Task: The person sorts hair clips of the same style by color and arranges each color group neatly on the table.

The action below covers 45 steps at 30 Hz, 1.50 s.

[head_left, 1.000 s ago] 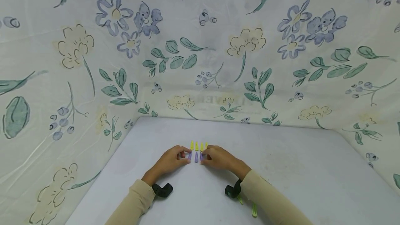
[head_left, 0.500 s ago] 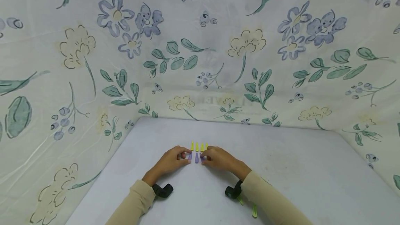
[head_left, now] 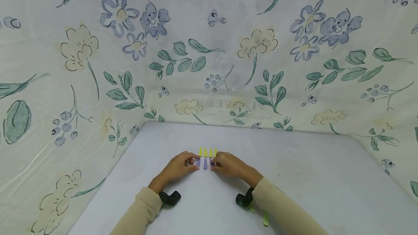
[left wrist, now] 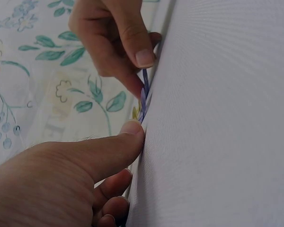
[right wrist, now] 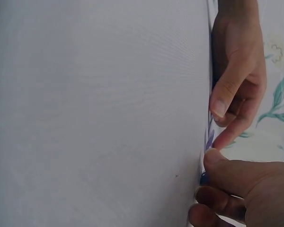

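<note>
Three purple snap hair clips lie side by side on the white table in the head view. My left hand (head_left: 179, 166) holds the left purple clip (head_left: 198, 163) between thumb and index finger, at its two ends. The middle purple clip (head_left: 205, 164) lies untouched between the hands. With thumb and index finger, my right hand (head_left: 230, 165) pinches the right purple clip (head_left: 211, 161), which is partly hidden by the fingers. Just beyond stands a row of several yellow hair clips (head_left: 205, 152); the rightmost is partly covered by my right hand. In the left wrist view, purple clips (left wrist: 143, 101) show edge-on between the hands.
Two yellow-green hair clips lie near the right forearm, one (head_left: 266, 219) beside the sleeve and one (head_left: 251, 209) partly under the black wrist camera (head_left: 244, 199). A floral sheet (head_left: 228, 64) rises behind the white table (head_left: 294, 169) and at its sides.
My right hand has made a tiny shift to the right, and the clip in its fingers has changed its angle slightly. The left hand and the other clips stay in place.
</note>
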{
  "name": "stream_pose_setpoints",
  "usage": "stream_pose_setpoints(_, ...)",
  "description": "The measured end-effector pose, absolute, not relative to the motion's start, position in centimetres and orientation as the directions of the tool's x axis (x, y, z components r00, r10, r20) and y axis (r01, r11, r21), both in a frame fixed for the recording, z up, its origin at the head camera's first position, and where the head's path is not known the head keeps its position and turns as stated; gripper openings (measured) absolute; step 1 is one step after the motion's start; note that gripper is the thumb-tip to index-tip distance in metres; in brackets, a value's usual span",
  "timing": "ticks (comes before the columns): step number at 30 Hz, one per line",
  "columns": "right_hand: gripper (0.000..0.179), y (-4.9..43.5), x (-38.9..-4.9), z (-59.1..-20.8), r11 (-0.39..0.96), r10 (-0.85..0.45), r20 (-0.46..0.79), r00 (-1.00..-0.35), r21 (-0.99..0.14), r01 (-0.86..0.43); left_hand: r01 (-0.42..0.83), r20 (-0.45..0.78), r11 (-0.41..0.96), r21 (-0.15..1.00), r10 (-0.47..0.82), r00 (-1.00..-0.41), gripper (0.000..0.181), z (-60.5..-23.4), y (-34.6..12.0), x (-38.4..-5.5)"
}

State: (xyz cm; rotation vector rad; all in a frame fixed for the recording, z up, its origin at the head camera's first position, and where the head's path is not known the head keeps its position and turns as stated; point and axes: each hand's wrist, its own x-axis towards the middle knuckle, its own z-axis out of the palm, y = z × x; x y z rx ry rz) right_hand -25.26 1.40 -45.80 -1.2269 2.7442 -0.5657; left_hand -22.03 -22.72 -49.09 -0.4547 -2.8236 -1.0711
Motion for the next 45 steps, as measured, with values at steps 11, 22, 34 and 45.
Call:
stream_pose_setpoints(11,0.032,2.8,-24.1,-43.7,0.591,-0.746,0.086,-0.661,-0.374,-0.715,0.295,0.187,0.722,0.626,0.228,-0.955,0.033,-49.2,-22.5,-22.0)
stream_pose_setpoints(22,0.026,9.6,-20.1,-40.7,0.500,-0.738,0.203,-0.644,-0.476,-0.723,0.268,0.148,0.740,0.617,0.225,-0.963,0.035,-48.7,-22.4,-22.1)
stream_pose_setpoints(34,0.015,15.0,-18.1,-42.6,0.506,-0.726,0.184,-0.663,-0.509,-0.696,0.293,0.161,0.722,0.627,0.248,-0.955,0.034,-49.3,-22.9,-22.5)
stream_pose_setpoints(45,0.018,14.6,-17.7,-44.6,0.518,-0.805,0.065,-0.590,-0.408,-0.751,0.305,0.179,0.711,0.633,0.248,-0.952,0.033,-49.0,-22.7,-22.4)
